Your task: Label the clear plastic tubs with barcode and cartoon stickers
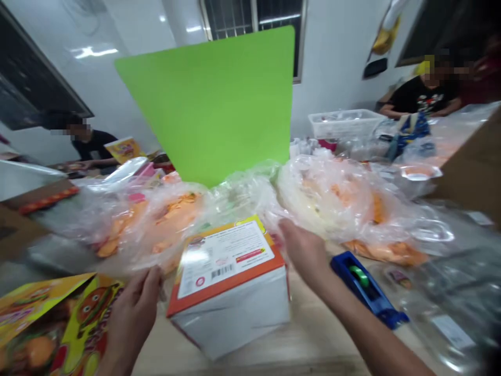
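Person's left hand (141, 293), right hand (304, 251): apart, grips unclear | flanking orange-and-white cardboard box (231, 295) | blue plastic tape dispenser (373, 300): nearby, presumably for reach

My worktop (313, 334): pale, wood-look surface, bare patches near me. Middle: a box (230, 308), white side facing me, orange-edged labelled panel on top; can't see whether its base sits flat. Right of it, well apart, a blue tape dispenser (378, 302), green roll in it, lying aslant. Beyond the box, heaped clear bags (336, 193) with orange contents, touching one another. Far right, clear plastic packs (442, 277), blurred.
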Demonstrator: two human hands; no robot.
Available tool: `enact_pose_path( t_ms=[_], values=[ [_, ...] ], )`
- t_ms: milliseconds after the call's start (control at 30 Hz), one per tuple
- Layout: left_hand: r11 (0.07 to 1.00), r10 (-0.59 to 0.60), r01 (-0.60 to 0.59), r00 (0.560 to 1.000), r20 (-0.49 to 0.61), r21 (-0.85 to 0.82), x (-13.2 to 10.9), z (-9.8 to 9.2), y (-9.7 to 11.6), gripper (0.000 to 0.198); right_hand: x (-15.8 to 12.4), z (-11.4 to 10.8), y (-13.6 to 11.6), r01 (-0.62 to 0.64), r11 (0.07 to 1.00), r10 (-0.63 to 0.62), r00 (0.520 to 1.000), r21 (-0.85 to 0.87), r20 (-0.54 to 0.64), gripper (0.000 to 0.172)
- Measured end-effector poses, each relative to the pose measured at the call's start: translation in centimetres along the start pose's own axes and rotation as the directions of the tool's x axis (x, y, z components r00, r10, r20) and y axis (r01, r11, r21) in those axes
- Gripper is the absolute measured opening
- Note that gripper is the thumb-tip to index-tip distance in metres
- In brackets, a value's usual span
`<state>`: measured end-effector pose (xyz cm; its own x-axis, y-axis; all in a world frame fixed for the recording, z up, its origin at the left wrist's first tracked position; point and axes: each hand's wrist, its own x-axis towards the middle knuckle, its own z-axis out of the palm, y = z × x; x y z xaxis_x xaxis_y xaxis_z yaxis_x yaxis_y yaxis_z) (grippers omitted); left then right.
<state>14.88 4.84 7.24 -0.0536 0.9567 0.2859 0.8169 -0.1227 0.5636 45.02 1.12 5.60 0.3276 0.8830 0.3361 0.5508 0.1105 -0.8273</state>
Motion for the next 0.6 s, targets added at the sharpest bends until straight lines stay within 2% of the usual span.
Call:
enact_pose_path(
  t_ms=[100,200,300,433,467,533,567,600],
  values=[
    [1.0,-0.024,0.025,0.999,0.041,-0.011,1.2,-0.2,-0.3,0.035,2.3,-2.0,-0.7,0.018,0.997,-0.017,1.0,0.072,-0.017,0.02],
    [0.997,-0.025,0.026,1.0,0.015,-0.079,1.5,-1.0,-0.1,0.035,3.2,-3.1,-1.7,0.022,0.981,-0.013,0.999,0.193,-0.051,0.02],
    [0.991,-0.049,0.048,0.999,-0.012,-0.126,2.1,-1.5,-0.4,0.035,3.9,-3.3,-2.7,0.052,0.954,-0.013,0.991,0.295,-0.13,0.02],
    [0.995,-0.043,0.044,0.999,0.006,-0.084,3.5,-0.8,-1.1,0.037,4.5,-2.6,-3.0,0.05,0.948,0.01,0.983,0.315,-0.186,0.016],
    [0.997,-0.036,0.035,0.999,-0.013,-0.069,3.6,-0.5,-1.2,0.036,4.5,-2.4,-2.7,0.041,0.949,0.022,0.98,0.312,-0.196,0.015],
    [0.999,-0.027,0.023,0.99,-0.137,-0.031,3.1,0.0,-1.0,0.031,4.4,-2.1,-1.9,0.028,0.946,0.049,0.972,0.322,-0.228,0.014],
    [0.999,0.051,-0.052,0.975,-0.216,-0.001,2.4,0.2,-0.7,0.028,4.4,-2.0,-1.4,0.027,0.941,0.061,0.967,0.337,-0.249,0.013],
    [0.981,0.195,-0.19,0.944,-0.266,0.043,1.7,0.5,-0.2,0.027,4.4,-2.0,-0.9,0.028,0.933,0.074,0.961,0.359,-0.265,0.012]
  ],
)
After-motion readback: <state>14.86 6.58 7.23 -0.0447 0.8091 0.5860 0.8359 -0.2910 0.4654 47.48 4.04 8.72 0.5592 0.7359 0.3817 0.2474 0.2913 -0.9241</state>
